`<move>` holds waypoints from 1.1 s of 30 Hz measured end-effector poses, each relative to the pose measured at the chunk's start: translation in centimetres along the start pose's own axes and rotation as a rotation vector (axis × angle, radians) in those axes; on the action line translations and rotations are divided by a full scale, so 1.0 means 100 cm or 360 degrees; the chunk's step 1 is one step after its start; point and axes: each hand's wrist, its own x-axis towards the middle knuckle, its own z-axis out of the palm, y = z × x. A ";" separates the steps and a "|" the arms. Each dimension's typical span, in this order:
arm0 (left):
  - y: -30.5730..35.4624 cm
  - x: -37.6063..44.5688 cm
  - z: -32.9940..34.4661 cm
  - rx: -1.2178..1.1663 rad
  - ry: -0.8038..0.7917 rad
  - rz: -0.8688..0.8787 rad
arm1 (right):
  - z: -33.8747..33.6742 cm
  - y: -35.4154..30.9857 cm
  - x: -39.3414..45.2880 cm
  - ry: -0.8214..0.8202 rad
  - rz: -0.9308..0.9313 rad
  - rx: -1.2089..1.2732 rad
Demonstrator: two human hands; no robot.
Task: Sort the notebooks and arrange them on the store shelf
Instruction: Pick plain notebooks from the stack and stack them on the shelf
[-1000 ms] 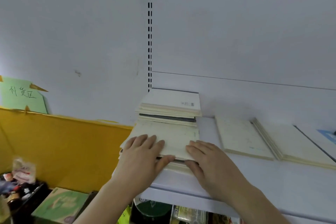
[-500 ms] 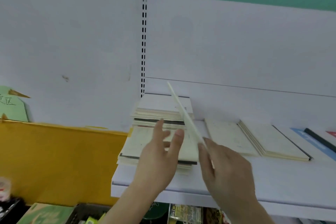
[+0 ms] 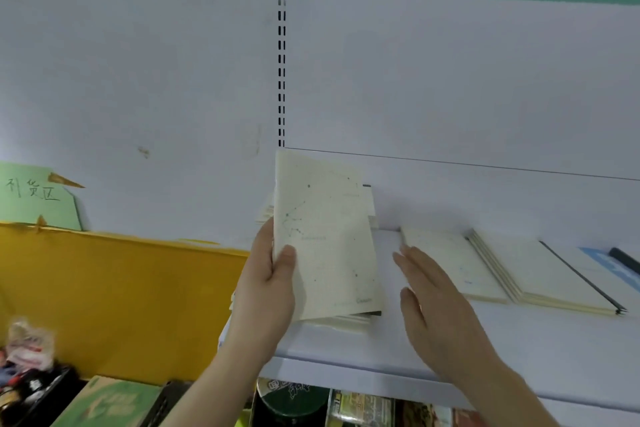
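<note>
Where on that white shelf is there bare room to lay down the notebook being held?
The shelf is bare along its front, below the right hand and before the flat notebooks. A narrower bare strip lies between the left stack and those notebooks. The back row is crowded. The left hand holds the cream notebook.

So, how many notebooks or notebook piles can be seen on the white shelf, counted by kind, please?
Notebook held upright in the left hand: 1
Piles behind it: 1
Cream notebooks lying flat: 2
Blue notebooks: 1
Total: 5
</note>
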 end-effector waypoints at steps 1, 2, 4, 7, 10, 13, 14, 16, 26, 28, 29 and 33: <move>-0.001 0.000 -0.005 -0.0021 -0.0007 -0.0016 | 0.002 0.003 0.004 -0.0155 -0.0070 -0.0047; -0.003 0.001 -0.009 -0.0040 -0.0009 -0.0028 | 0.005 0.004 0.009 -0.0283 -0.0137 -0.0060; -0.006 0.002 -0.017 -0.0060 0.0003 -0.0045 | 0.012 0.001 0.018 -0.0457 -0.0218 -0.0003; -0.010 0.004 -0.025 -0.0107 0.0020 -0.0088 | 0.019 -0.003 0.025 -0.0491 -0.0342 0.0019; -0.010 0.005 -0.031 -0.0155 0.0028 -0.0133 | 0.009 -0.001 0.028 -0.0366 -0.0288 -0.0118; -0.006 0.007 -0.038 -0.0183 0.0038 -0.0146 | -0.005 0.002 0.027 -0.0191 -0.0276 -0.0225; -0.003 0.009 -0.041 -0.0196 0.0051 -0.0134 | -0.010 0.004 0.028 -0.0100 -0.0255 -0.0228; 0.001 0.013 -0.047 -0.0236 0.0079 -0.0090 | -0.019 0.010 0.028 0.0108 -0.0197 -0.0193; 0.004 0.014 -0.017 -0.0320 -0.0099 -0.0082 | -0.028 -0.046 0.010 0.1069 -0.0049 -0.0094; 0.007 0.009 0.001 -0.0383 -0.0184 -0.0084 | 0.001 -0.066 0.008 0.1030 -0.0249 -0.0087; 0.009 0.006 0.009 -0.0457 -0.0221 -0.0105 | 0.015 -0.073 0.007 0.1007 -0.0343 -0.0076; 0.010 -0.001 0.025 -0.0683 -0.0275 -0.0182 | 0.047 -0.077 0.003 0.0953 -0.0481 -0.0023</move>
